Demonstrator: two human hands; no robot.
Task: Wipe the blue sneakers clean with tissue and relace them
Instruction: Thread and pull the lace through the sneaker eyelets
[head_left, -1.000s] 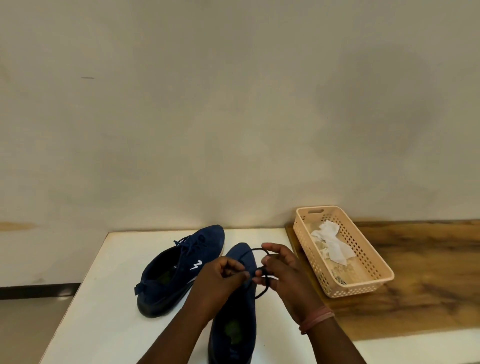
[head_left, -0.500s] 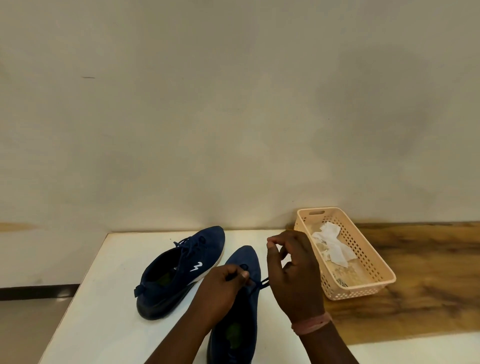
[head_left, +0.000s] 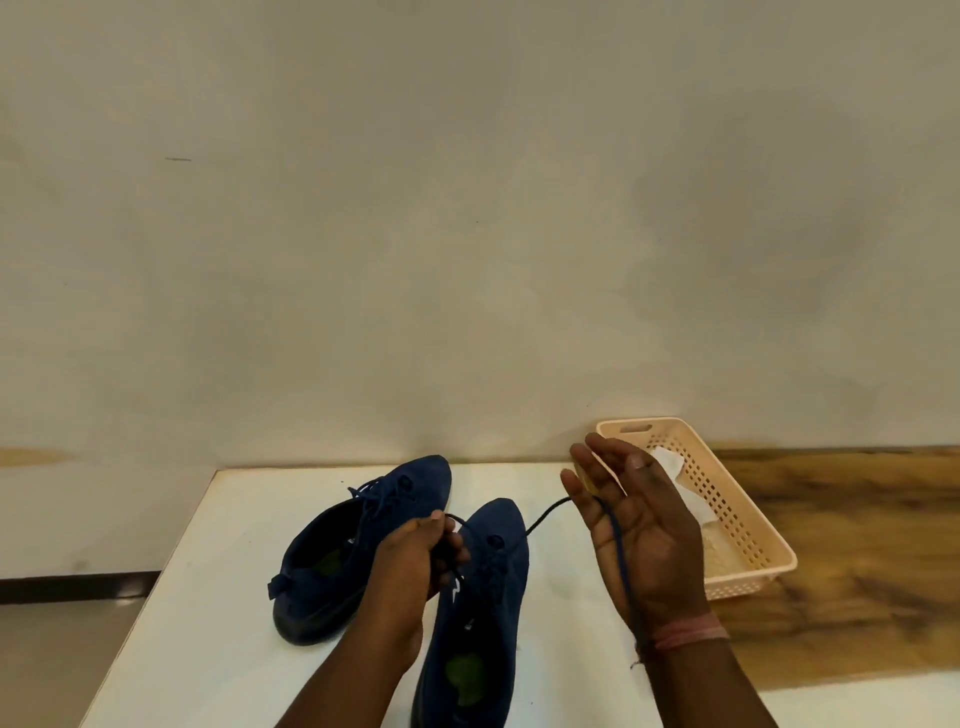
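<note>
Two dark blue sneakers lie on the white table (head_left: 223, 582). The left sneaker (head_left: 332, 561) is laced and lies tilted on its side. The nearer sneaker (head_left: 493, 577) points away from me. My left hand (head_left: 415, 566) pinches the dark shoelace (head_left: 545, 514) just over this sneaker's eyelets. From there the lace runs right, up over my right hand (head_left: 644, 530) and down across its palm to the wrist. That hand is raised with the palm turned to me and the fingers straight.
A peach plastic basket (head_left: 737, 582) with crumpled white tissue (head_left: 680, 483) in it stands at the right, partly behind my right hand. It sits on a wooden surface (head_left: 857, 545) beside the table. A plain wall rises right behind.
My right hand has opened and swung up and to the right, drawing the lace out of the nearer sneaker. My left hand stays at the eyelets.
</note>
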